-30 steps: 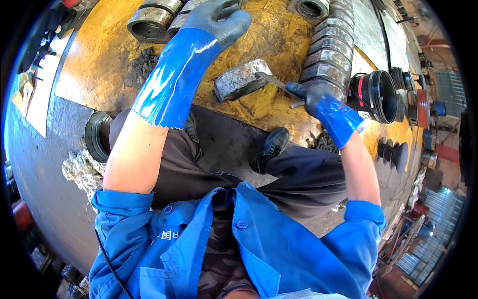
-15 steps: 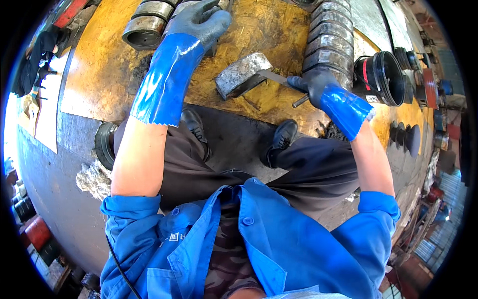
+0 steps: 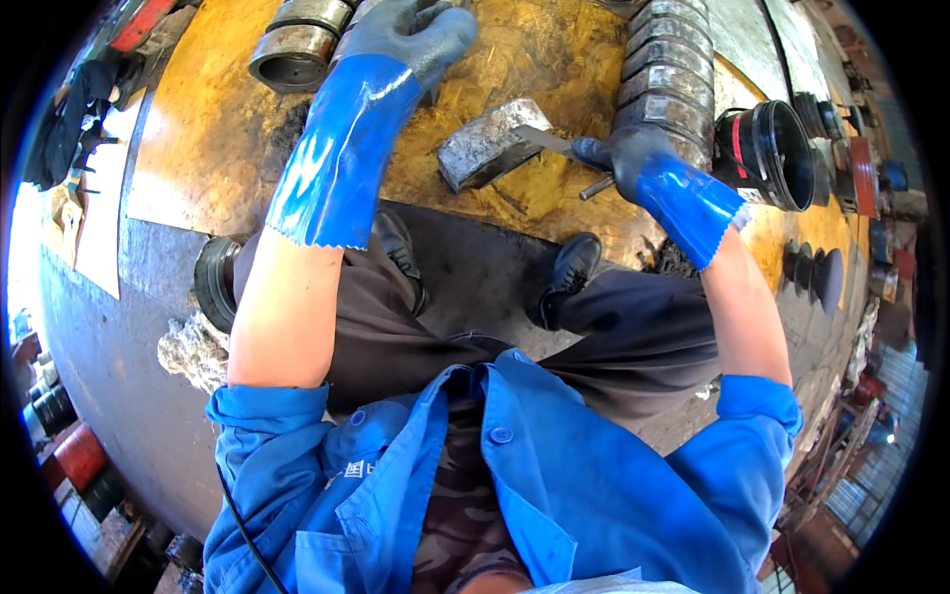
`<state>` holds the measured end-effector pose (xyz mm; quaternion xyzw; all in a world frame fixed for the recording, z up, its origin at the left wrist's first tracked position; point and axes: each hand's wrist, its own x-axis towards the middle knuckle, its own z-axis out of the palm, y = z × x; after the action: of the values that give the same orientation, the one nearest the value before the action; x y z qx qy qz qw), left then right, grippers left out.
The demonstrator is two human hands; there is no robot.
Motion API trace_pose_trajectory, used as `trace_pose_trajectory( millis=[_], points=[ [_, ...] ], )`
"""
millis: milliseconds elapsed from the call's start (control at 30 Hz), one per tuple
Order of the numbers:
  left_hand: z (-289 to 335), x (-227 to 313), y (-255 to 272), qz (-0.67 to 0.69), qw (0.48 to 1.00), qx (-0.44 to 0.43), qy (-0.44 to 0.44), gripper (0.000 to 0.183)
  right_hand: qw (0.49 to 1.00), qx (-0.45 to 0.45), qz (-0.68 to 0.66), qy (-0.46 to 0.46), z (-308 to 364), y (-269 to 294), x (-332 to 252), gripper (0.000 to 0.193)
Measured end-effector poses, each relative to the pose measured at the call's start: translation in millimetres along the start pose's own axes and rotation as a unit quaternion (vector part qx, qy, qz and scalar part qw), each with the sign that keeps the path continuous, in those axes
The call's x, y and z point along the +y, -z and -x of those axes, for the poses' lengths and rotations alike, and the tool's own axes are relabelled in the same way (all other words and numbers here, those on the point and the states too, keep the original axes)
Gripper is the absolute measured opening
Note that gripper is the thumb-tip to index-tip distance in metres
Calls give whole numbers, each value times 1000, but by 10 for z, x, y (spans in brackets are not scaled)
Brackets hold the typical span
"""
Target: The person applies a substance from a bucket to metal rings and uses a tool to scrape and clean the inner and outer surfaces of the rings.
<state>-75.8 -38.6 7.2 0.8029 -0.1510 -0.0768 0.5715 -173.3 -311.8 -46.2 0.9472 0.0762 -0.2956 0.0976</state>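
My right hand, in a grey-palmed blue glove, is closed around a scraper with a flat metal blade. The blade's tip overlaps the edge of a worn grey metal ring lying on the yellow-brown work surface. A short rod end sticks out below that hand; whether it belongs to the scraper I cannot tell. My left hand, gloved alike, is up by the metal rings at the far left. Its fingers are bent but apart, and nothing shows between them. What lies under its palm is hidden.
A long stack of metal rings lies beyond my right hand. Right of it, a black bucket lies tipped on its side. Dark discs stand near the right edge. A whitish rag bundle sits by my left knee.
The whole view has shifted slightly, and things sit a little further right. The scraper blade lies further over the ring's edge. My left hand stays near the far rings.
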Motion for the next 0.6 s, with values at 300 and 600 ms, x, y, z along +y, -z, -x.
trace_pose_trajectory(
  millis=[300, 600],
  points=[
    [51, -55, -40, 68, 997, 19, 8, 13, 997, 0, -62, -33, 163, -5, -79, 48],
    [68, 24, 9, -72, 997, -16, 4, 18, 985, 73, -151, -29, 152, -368, -60, 56]
  ],
)
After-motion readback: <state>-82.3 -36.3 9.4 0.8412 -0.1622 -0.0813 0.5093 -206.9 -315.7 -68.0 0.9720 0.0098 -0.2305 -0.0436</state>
